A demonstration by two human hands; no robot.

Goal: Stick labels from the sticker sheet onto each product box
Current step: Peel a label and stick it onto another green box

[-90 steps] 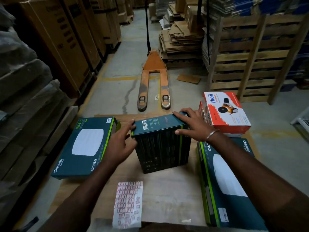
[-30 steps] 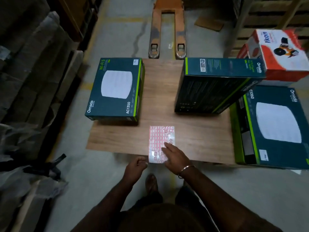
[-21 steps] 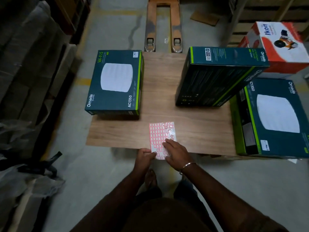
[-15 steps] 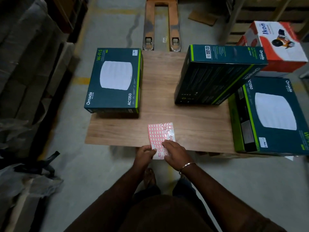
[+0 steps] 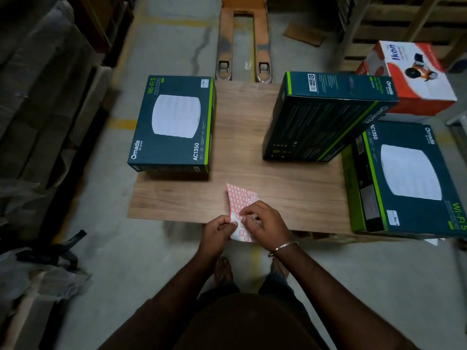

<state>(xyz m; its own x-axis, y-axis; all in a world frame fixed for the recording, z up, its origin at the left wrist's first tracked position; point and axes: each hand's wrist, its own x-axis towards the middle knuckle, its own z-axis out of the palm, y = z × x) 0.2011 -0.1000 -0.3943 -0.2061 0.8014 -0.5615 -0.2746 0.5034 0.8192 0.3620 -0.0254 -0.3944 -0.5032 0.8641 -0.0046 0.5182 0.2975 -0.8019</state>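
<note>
Sticker sheet [image 5: 239,198] of red-edged labels is lifted at the near edge of the wooden table [image 5: 278,188]; the left hand [image 5: 216,234] pinches its lower left edge, while the right hand [image 5: 265,223] curls its fingertips onto the labels; one teal box [image 5: 174,125] lies flat at the table's left; another box [image 5: 321,114] stands on edge at the right, leaning against a third flat box [image 5: 406,180]; a red-and-white carton [image 5: 412,77] sits behind.

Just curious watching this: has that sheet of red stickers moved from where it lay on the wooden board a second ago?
Yes. The sticker sheet is tilted now, its near end off the board's front edge, pinched between both hands.
</note>
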